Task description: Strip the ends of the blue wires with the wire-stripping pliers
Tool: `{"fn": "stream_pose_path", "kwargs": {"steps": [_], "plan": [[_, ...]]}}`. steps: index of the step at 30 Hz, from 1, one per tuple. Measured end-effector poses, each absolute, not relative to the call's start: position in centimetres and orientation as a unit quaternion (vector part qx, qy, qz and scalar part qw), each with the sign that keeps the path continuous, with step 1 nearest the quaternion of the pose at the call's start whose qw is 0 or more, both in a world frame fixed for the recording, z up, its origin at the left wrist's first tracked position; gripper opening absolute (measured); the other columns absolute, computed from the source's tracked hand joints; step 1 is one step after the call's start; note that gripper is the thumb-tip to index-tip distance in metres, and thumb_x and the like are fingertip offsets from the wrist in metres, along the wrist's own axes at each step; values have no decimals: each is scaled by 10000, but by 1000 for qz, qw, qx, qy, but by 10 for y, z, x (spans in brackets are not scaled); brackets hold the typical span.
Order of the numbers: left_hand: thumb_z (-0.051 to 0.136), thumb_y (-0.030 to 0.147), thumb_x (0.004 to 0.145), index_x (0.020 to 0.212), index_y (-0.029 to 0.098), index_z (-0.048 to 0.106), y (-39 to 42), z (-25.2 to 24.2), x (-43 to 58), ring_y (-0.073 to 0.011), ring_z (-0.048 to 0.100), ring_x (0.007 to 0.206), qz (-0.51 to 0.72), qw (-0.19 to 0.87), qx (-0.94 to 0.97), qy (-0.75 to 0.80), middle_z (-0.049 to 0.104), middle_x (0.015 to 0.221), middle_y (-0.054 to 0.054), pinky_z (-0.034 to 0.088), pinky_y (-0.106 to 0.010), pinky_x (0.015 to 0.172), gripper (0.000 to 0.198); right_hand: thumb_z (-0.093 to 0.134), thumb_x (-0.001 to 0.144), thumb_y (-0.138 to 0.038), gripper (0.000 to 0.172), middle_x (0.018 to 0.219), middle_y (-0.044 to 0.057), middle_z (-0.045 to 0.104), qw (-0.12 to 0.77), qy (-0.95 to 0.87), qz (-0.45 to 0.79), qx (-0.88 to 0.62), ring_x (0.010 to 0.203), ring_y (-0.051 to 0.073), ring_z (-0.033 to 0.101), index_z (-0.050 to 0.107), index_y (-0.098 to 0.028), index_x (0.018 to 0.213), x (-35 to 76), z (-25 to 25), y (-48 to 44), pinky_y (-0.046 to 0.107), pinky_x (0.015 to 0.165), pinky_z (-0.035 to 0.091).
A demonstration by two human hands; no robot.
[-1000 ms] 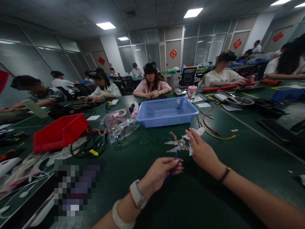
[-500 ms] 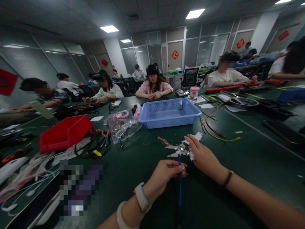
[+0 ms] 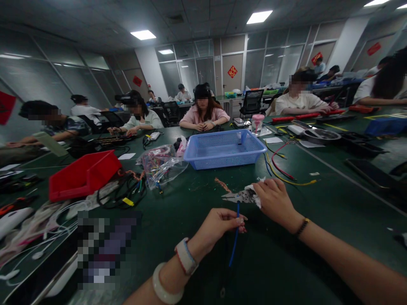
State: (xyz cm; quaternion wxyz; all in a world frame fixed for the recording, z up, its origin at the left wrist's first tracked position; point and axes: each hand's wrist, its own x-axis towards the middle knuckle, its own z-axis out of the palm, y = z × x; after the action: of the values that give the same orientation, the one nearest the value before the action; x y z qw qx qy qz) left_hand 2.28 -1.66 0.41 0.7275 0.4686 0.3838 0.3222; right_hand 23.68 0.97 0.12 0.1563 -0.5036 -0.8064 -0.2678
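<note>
Wire (image 3: 234,245), pinched in the left hand (image 3: 218,226), should meet the pliers (image 3: 241,196) squarely; the right hand (image 3: 277,201) clasps them.

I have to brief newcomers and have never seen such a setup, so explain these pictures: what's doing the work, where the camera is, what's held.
No machine is at work: a person works bare-handed. Every picture comes from one camera worn on that person's head, looking forward and down. The left hand holds a blue wire. The right hand grips a plier-like metal tool, white material around its handles, with its jaws at the wire's upper end. On the dark green table lie a blue basket, a red bin, a clear plastic bag and copper strands.
</note>
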Motion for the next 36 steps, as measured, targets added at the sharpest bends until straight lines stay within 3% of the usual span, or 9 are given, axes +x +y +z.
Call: {"fn": "stream_pose_path", "kwargs": {"steps": [6,11,17,20,24,36], "plan": [[806,312,673,895,106,746,-15,3,20,-131,629,700,299,736,481,371,697,784,-60,485,-271,765,310,493,752,-89,167,797,74,614,160,-809,-269,-498,801,226,455,615,-170,831,243,2,14,382,849,285],[791,336,684,897,92,729,-15,1,20,-156,648,748,289,746,471,372,690,820,-75,503,-289,745,329,514,791,-118,281,930,78,656,158,-827,-240,-484,812,215,523,618,-164,1048,252,1,21,325,734,348],[751,384,724,945,82,691,-15,0,19,-154,658,689,275,762,468,353,674,784,-72,501,-289,694,379,483,761,-34,457,1129,58,651,155,-826,-202,-504,645,130,594,572,-203,1176,260,-6,24,260,574,408],[739,394,737,952,82,682,-14,1,18,-147,652,676,272,761,477,346,670,784,-69,492,-278,683,383,457,734,-5,566,1263,99,586,164,-833,-181,-496,802,159,648,507,-187,1268,260,-7,25,255,635,483],[719,391,754,949,90,675,-13,1,18,-144,643,664,275,758,480,345,656,765,-54,488,-270,651,361,455,709,-5,714,1399,119,465,181,-847,-125,-485,1091,224,592,365,-205,1388,261,-7,26,309,761,538],[637,401,819,987,105,665,-9,1,15,-143,645,684,249,727,534,354,641,783,-45,459,-230,576,342,481,689,4,729,1374,78,494,177,-843,-93,-500,1084,213,598,402,-255,1366,265,-4,26,304,766,539]]}}
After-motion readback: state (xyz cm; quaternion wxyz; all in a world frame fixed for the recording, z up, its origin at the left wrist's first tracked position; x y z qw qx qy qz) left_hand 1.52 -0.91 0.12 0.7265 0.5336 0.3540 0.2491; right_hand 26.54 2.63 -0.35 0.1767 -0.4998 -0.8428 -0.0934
